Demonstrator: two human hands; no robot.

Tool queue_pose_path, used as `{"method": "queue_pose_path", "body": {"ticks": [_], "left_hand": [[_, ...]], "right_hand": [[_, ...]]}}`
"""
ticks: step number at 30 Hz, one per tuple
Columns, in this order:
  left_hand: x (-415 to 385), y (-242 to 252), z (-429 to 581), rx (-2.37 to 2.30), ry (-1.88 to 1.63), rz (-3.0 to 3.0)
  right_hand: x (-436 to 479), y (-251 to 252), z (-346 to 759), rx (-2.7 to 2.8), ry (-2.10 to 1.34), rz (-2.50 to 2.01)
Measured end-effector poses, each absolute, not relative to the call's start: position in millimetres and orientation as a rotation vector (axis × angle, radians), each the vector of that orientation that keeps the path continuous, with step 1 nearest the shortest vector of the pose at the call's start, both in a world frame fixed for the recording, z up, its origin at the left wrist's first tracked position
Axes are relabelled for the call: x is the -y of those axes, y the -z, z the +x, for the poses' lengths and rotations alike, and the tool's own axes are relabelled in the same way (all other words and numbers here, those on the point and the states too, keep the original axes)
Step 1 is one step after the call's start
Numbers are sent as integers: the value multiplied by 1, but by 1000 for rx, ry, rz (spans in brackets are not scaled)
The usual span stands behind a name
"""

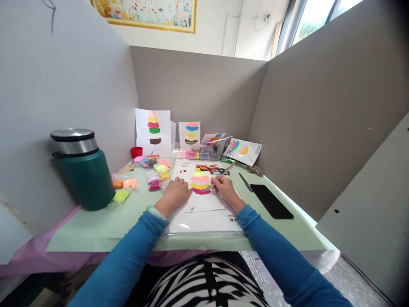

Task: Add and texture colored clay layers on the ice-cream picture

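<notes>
On a white sheet (204,204) sits a striped clay picture (200,179), with bands of yellow, pink, white and magenta. My left hand (176,194) rests on the sheet's left side, its thumb stretched toward the magenta band and nothing in its grasp. Between the fingers of my right hand (225,190) is a silver fork (228,169). Its handle slants up and away, while its tined end lies at the right part of the yellow band. Small bags of coloured clay (155,184) lie beyond my left hand.
A green thermos (89,175) stands at the left. A black phone (271,201) and a knife (245,182) lie at the right. Scissors (223,171), a red cup (136,152), a clear packet of clay (195,152) and finished cards (153,132) are farther back. Grey partitions (198,81) surround the table.
</notes>
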State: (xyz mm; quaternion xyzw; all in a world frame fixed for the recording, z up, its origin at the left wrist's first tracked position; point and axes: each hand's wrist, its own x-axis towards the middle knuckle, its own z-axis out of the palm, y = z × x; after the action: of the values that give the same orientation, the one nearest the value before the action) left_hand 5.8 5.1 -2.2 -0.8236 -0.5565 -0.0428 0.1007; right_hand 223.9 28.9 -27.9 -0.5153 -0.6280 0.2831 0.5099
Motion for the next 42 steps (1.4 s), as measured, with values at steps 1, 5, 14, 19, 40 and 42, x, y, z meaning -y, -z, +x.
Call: {"method": "queue_pose_path", "body": {"ticks": [1, 5, 14, 19, 40, 42], "left_hand": [[-5, 2, 6, 1642, 131, -2434], [-5, 3, 5, 1649, 145, -2438], [-4, 2, 6, 1650, 127, -2436], [-5, 2, 6, 1648, 119, -2430], [-3, -1, 7, 1649, 104, -2432], [-3, -1, 7, 1657, 99, -2435]], "right_hand": [[-29, 28, 222, 1541, -679, -1244], [-31, 27, 226, 1531, -578, -1385], [-33, 29, 229, 1488, -583, -1346], [-34, 27, 230, 1495, -520, -1453], [-31, 27, 228, 1502, -582, -1352], [-32, 28, 228, 1518, -580, -1380]]}}
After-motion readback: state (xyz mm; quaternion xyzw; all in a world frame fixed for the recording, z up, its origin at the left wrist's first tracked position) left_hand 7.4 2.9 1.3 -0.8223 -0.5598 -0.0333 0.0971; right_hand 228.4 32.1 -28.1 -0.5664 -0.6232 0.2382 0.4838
